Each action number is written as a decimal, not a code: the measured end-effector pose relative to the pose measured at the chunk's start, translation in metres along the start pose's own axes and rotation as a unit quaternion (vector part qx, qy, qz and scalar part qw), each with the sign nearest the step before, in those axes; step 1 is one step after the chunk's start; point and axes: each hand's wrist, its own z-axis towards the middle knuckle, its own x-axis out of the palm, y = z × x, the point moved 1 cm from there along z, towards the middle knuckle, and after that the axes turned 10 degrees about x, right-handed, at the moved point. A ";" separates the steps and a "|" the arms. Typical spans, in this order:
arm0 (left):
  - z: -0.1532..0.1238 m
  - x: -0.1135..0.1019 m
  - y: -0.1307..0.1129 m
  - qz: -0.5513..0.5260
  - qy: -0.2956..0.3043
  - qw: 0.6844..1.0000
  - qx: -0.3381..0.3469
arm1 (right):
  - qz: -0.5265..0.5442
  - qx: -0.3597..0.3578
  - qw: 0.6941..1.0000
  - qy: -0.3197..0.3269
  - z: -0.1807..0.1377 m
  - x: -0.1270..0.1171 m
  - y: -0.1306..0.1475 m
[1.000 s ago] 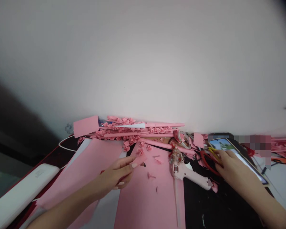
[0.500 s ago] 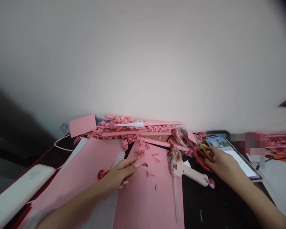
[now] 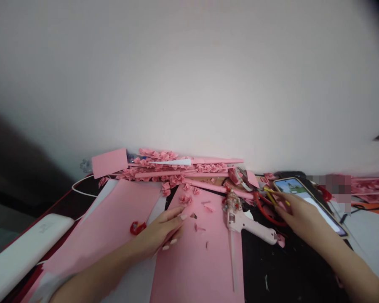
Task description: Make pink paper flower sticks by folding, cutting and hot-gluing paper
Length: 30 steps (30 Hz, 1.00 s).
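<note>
My left hand (image 3: 168, 231) is closed over a pink paper sheet (image 3: 196, 269), fingers curled together; what they hold, if anything, is hidden. By its fingertips lie small folded pink paper flowers (image 3: 185, 200) and paper scraps. My right hand (image 3: 295, 212) pinches a slim yellow tool (image 3: 268, 194), its kind unclear. Right beside that tool is a red loop handle (image 3: 265, 210), which looks like part of scissors. A white glue gun (image 3: 255, 231) with a crusted nozzle end lies between my hands. Left of my left hand sits a small red object (image 3: 137, 227).
Rolled pink paper sticks with flowers (image 3: 177, 172) are heaped along the wall. A phone (image 3: 322, 214) with a lit screen lies under my right forearm. At the left are a white power bank (image 3: 31, 248) with a cable and more pink sheets (image 3: 113, 227).
My right hand has shifted slightly right, its fingers a little straighter on the yellow tool. The left hand has barely moved, its fingers slightly more curled.
</note>
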 end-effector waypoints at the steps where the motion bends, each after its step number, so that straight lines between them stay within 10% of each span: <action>1: 0.000 0.000 0.001 -0.005 -0.002 1.000 -0.002 | 0.004 0.006 1.000 -0.018 -0.003 -0.008 0.006; 7: -0.001 0.008 -0.004 -0.022 0.029 0.998 0.052 | 0.045 -0.083 0.988 0.118 -0.038 -0.014 0.055; 16: -0.001 0.010 0.003 0.033 0.085 0.992 0.083 | -0.038 -0.061 0.996 0.056 -0.065 0.022 0.084; 30: -0.002 0.017 0.004 0.103 0.062 0.989 0.083 | 0.229 0.027 0.968 0.093 -0.062 0.014 0.085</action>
